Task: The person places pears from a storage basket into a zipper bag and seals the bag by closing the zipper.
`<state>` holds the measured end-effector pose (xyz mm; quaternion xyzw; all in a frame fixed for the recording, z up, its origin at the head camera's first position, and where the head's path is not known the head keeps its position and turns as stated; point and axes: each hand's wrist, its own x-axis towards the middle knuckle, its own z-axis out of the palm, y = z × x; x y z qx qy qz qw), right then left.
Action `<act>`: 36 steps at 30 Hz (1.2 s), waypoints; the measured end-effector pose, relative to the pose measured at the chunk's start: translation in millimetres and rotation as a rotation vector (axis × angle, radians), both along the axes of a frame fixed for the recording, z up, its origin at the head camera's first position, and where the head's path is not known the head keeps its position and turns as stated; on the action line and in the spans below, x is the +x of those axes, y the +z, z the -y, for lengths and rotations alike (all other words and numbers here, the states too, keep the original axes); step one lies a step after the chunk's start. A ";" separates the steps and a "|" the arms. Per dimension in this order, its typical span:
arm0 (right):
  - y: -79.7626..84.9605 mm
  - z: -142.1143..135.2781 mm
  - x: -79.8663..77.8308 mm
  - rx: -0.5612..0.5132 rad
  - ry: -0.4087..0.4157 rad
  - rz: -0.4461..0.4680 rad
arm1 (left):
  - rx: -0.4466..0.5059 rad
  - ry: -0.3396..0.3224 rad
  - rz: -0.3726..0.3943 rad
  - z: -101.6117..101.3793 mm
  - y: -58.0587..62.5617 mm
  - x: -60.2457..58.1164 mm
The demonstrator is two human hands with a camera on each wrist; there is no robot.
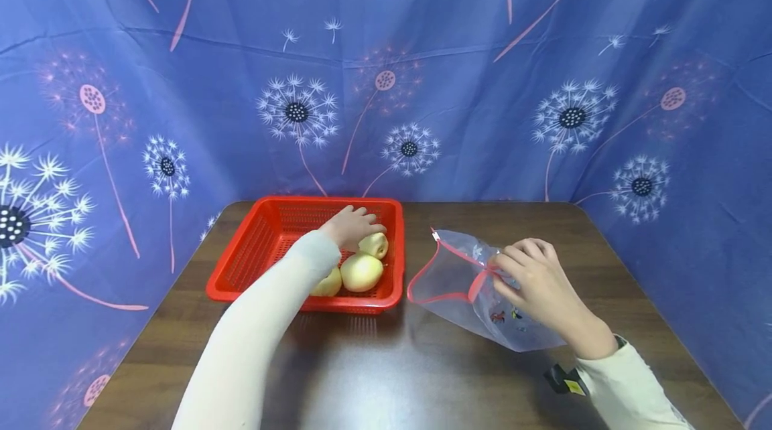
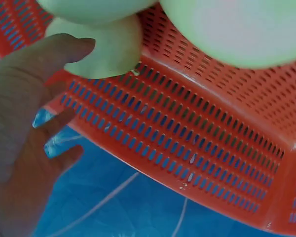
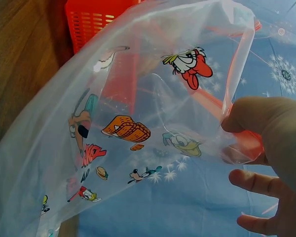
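My left hand (image 1: pixel 351 226) is over the right side of the red plastic basket (image 1: pixel 399 249), its fingers loosely extended at a pale yellow pear (image 1: pixel 374 245). In the left wrist view the thumb lies against that pear (image 2: pixel 106 54) and the other fingers are spread apart near the rim. Two more pears lie nearer the front: one pear (image 1: pixel 362 272) in plain sight, another (image 1: pixel 328 282) partly behind the left sleeve. With thumb and index finger my right hand (image 1: pixel 537 279) pinches the edge of a clear zip bag (image 1: pixel 452 276) with red trim and cartoon prints. The bag's mouth gapes toward the basket.
Basket and bag stand on a brown wooden table (image 1: pixel 362 383). A blue curtain (image 1: pixel 470 115) with dandelion prints hangs behind and at both sides. By the right sleeve lies a small black thing with a yellow patch (image 1: pixel 565 380).
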<state>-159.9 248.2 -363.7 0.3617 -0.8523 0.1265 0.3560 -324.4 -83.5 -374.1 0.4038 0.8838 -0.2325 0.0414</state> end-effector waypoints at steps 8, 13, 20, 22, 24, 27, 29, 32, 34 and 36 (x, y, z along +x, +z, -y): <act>-0.5 0.9 0.1 0.009 -0.006 0.016 | -0.095 -0.048 0.008 -12.5 -10.7 -2.0; 0.5 0.9 0.0 0.015 -0.017 0.023 | -0.017 -0.039 0.004 -5.2 -19.8 -8.0; -0.1 0.6 1.4 0.018 -0.024 0.027 | 0.025 -0.028 0.044 -0.5 -29.6 -11.7; -0.3 0.8 1.3 0.015 -0.021 0.028 | 0.020 -0.021 0.055 -0.8 -30.2 -12.4; -0.5 1.4 0.9 0.010 -0.014 0.026 | 0.020 -0.015 0.057 0.0 -30.4 -12.9; -0.7 2.5 0.1 0.005 -0.005 0.026 | 0.029 -0.011 0.053 3.1 -29.5 -14.2; -0.9 3.3 -0.4 0.005 -0.005 0.026 | 0.055 -0.001 0.056 7.1 -28.1 -15.4; -0.8 3.8 -1.2 0.009 -0.010 0.030 | 0.124 0.012 0.061 15.1 -24.7 -17.6; -0.7 4.1 -1.9 0.011 -0.015 0.033 | 0.195 0.016 0.062 21.0 -21.7 -19.0; -0.3 4.3 -2.5 0.013 -0.020 0.037 | 0.285 0.016 0.064 25.8 -17.7 -19.2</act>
